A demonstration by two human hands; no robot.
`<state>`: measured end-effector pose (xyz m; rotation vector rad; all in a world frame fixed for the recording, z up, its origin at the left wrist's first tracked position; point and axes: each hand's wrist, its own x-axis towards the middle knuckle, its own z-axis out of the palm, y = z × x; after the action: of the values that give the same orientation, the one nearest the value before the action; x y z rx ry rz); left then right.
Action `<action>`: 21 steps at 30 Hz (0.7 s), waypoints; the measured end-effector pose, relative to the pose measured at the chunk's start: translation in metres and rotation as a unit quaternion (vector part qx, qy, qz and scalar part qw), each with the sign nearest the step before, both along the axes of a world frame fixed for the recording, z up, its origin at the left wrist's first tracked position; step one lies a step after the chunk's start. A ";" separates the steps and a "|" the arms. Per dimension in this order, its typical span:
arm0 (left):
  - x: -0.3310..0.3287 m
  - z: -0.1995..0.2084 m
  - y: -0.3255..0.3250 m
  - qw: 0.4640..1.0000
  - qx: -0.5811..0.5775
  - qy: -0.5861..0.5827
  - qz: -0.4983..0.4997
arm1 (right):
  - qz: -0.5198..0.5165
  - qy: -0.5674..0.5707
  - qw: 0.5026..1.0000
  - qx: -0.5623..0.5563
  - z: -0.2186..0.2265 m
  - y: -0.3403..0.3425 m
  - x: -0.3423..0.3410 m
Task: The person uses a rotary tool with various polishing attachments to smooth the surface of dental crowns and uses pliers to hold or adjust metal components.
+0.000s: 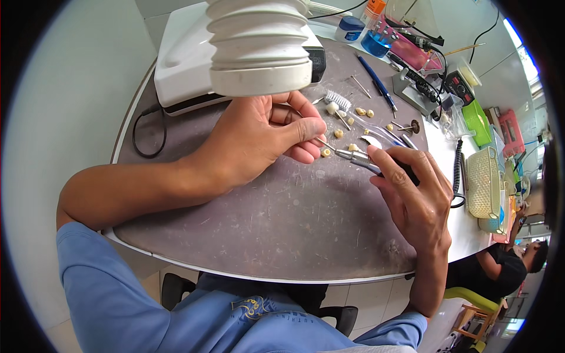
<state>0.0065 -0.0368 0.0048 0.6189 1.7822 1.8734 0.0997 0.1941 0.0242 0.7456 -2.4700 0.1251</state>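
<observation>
My right hand (412,188) is wrapped around a slim rotary handpiece (353,156), its metal nose aimed at my left hand. The fingers of my left hand (276,132) pinch a thin metal rod (322,142), which meets the handpiece's nose. The rod's other end is hidden by my fingers. Just beyond the handpiece lie several small yellowish tooth crowns (338,133), one of them (326,152) close under the nose. Among them are a small bristle brush (338,101), loose metal burs and a dark wheel brush (415,126).
A ribbed white hose (259,50) hangs above my left hand, in front of a white machine (182,59). A blue pen-like tool (375,79), a grey stand (411,91) and a blue jar (350,29) stand farther back. Baskets (484,182) line the right; another person (494,267) sits beyond.
</observation>
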 end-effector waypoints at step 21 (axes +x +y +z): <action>0.006 0.002 -0.002 0.999 0.018 -0.026 -0.013 | 0.003 0.012 1.000 -0.019 -0.004 -0.008 0.001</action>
<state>0.0121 -0.0389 0.0069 0.5973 1.7047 1.8905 0.1011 0.1857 0.0203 0.7338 -2.4356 0.1637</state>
